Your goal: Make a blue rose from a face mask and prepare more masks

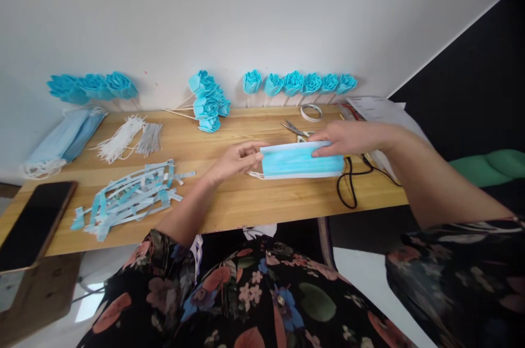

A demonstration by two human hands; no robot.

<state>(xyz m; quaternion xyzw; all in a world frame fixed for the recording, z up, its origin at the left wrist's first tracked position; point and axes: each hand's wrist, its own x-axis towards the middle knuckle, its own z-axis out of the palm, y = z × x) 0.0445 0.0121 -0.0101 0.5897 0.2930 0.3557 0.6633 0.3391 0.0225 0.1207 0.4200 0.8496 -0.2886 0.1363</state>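
The wood-grained counter [233,203] carried a phone [36,222], a stack of blue masks [63,140], white loops [123,137], grey strips [150,138], cut scraps [135,198], scissors [293,128] and a tape roll [312,119].

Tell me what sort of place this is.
Likely a small craft workspace, a wooden table against a wall: blue flowers on stems line the back, scissors lie behind a blue face mask, and cut strips are heaped at left.

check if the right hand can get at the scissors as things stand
Probably yes: the scissors lie right by the right hand, with nothing seen resting on them, though that hand would likely have to leave the blue mask it touches.
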